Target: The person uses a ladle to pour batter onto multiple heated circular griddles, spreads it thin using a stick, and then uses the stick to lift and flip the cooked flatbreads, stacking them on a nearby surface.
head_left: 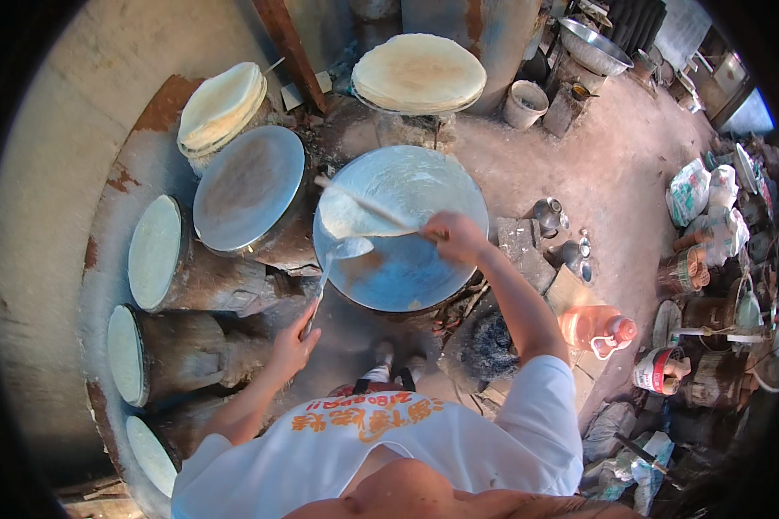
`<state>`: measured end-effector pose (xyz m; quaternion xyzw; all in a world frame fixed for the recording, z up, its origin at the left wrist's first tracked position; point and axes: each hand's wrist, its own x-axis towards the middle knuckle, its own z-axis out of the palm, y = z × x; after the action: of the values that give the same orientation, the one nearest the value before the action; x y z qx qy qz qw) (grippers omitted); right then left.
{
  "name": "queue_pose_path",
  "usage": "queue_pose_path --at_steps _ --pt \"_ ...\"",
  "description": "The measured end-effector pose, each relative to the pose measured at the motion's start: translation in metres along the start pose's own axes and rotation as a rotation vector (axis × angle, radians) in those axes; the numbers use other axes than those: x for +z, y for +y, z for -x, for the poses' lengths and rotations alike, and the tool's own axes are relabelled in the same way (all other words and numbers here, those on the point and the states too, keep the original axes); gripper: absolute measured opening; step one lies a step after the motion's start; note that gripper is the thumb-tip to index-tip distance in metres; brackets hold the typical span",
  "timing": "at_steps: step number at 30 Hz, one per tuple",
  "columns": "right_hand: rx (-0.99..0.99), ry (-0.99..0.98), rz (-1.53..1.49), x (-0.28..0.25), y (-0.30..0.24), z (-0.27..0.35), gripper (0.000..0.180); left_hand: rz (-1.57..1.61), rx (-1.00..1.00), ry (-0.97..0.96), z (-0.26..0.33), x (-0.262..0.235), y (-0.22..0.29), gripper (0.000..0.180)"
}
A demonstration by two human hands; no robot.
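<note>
My left hand [293, 353] is closed round the long handle of a ladle [351, 248], whose pale bowl is over the left part of a large round griddle [389, 277]. In my right hand [455, 237] is the end of a long wooden stick [363, 201], blurred by motion, which slants up and left across the griddle. Below the stick hangs a pale, curved sheet [355, 216]; whether it is a blade or batter I cannot tell. A thin whitish smear of batter [415, 173] covers the griddle's far part, while the near part shows bluish-grey metal with a brown patch.
A stack of thin round flatbreads [420, 73] stands beyond the griddle, another stack [221, 108] at the far left. A second griddle [249, 189] and several pale-topped drums line the left wall. To the right are a pink-red jug [597, 329], a bucket [525, 105], a metal basin [594, 48] and clutter.
</note>
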<state>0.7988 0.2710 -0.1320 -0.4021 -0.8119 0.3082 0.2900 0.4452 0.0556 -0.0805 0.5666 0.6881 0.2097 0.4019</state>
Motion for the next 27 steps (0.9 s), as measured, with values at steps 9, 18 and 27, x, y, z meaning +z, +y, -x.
queue_pose_path --at_steps 9,18,27 --pt "0.009 -0.063 -0.079 -0.014 0.005 0.019 0.036 0.255 -0.118 0.075 -0.015 -0.010 0.000 0.059" --pt "0.286 0.023 -0.114 -0.002 -0.023 0.110 0.034 0.264 -0.079 -0.071 0.012 -0.005 0.001 0.058" --pt "0.613 0.527 -0.545 0.168 -0.150 0.184 0.025 0.483 0.172 -0.187 0.034 -0.091 -0.008 0.060"
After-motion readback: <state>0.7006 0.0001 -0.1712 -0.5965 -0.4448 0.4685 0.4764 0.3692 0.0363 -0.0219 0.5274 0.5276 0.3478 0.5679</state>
